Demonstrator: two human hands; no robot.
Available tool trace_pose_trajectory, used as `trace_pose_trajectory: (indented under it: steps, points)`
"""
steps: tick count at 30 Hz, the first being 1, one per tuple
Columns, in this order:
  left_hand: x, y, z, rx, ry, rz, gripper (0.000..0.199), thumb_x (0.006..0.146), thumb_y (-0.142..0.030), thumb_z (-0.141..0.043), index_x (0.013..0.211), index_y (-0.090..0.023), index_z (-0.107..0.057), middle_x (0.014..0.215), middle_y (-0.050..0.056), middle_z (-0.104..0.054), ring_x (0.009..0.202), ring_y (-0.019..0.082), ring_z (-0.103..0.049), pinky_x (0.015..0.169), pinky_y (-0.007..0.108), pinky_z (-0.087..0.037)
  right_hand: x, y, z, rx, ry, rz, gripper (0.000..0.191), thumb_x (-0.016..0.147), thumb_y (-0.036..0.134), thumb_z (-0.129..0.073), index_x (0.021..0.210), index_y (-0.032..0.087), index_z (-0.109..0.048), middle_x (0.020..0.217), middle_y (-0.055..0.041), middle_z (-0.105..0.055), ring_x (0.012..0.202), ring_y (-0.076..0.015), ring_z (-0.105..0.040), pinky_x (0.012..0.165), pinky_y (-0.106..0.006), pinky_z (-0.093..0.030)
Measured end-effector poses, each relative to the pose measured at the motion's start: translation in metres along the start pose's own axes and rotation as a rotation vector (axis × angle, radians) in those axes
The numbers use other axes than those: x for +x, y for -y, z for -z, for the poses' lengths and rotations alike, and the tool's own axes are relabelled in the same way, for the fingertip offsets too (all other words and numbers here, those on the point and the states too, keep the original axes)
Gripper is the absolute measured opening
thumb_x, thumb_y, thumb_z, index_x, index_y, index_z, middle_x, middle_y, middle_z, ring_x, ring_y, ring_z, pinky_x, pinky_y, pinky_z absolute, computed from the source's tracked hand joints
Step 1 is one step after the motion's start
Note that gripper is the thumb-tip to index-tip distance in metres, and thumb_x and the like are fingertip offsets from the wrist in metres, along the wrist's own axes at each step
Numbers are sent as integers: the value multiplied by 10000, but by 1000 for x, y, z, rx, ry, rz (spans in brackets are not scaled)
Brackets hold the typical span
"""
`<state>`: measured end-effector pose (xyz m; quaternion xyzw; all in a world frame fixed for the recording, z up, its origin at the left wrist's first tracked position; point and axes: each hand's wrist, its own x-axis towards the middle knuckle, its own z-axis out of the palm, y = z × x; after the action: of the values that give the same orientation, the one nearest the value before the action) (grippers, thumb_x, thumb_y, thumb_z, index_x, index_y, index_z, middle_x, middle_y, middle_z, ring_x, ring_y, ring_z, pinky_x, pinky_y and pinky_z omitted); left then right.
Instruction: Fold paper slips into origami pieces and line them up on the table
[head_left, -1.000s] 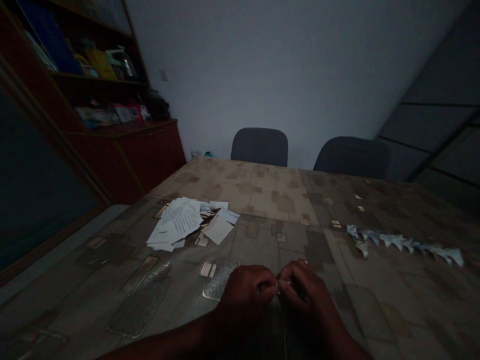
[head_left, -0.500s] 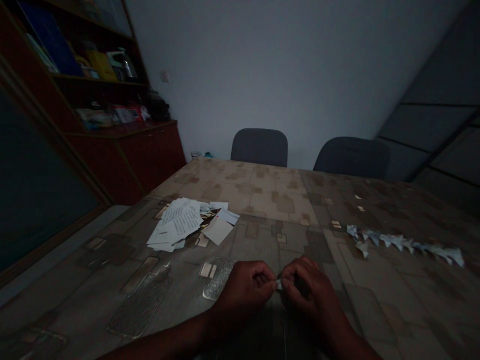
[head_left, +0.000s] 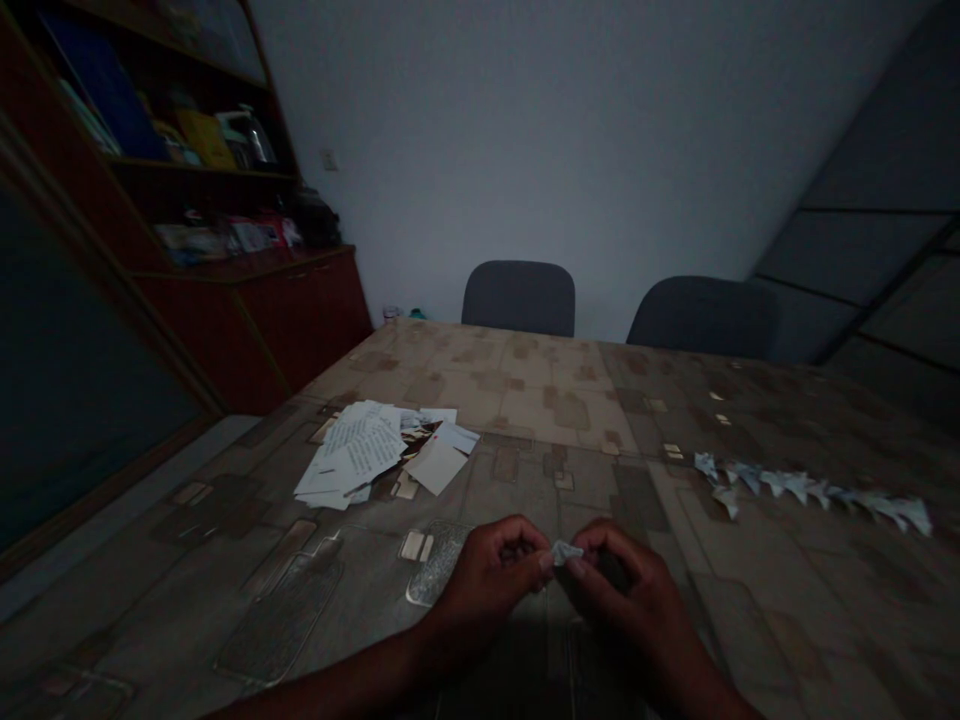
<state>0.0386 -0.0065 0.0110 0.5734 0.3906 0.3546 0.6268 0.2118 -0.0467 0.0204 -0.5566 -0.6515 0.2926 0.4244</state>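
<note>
A small folded piece of paper (head_left: 566, 551) is pinched between my two hands, low over the near part of the table. My left hand (head_left: 499, 572) grips its left end between thumb and fingertips. On the other end, the thumb and forefinger of my right hand (head_left: 626, 580) are closed. To the right, a row of several small folded paper pieces (head_left: 814, 490) with pointed ends lies on the table. Left of my hands is a loose pile of paper sheets (head_left: 356, 445), some printed, with a blank cream piece (head_left: 435, 466) at its right side.
The patterned tablecloth (head_left: 525, 390) covers a wide table. Two grey chairs (head_left: 519, 297) stand at its far side, before a pale wall. At the left is a dark red cabinet (head_left: 307, 310) with shelves of household items. The room is dim.
The right hand's fingers have shifted slightly right and opened up the grip, so more of the folded paper shows between the hands. The pile and the row are unmoved.
</note>
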Motion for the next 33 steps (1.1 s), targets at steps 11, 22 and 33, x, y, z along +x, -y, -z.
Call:
trace_pose_trajectory:
  steps: [11,22,33]
  points:
    - [-13,-11,-6,304,-96,-176,50,724,-120,-648,748,-164,-655,675,-6,-665,645,132,-598,632,218,-434,-2,4,6,-301,-101,506,127,812,108,-612,809,235,-627,706,-18,-665,658,-180,-600,602,-304,-451]
    - [-13,-12,-2,306,-125,-322,86,755,-135,-637,708,-172,-699,696,26,-708,652,143,-631,663,233,-467,1,10,7,-105,-113,386,126,795,122,-623,764,242,-649,708,-16,-666,666,-183,-629,595,-301,-491]
    - [-14,-12,-1,250,-115,-302,47,736,-176,-686,693,-187,-702,698,20,-705,666,151,-635,681,257,-474,0,12,6,-94,-110,427,144,781,108,-634,798,251,-641,712,3,-696,656,-178,-638,628,-320,-496]
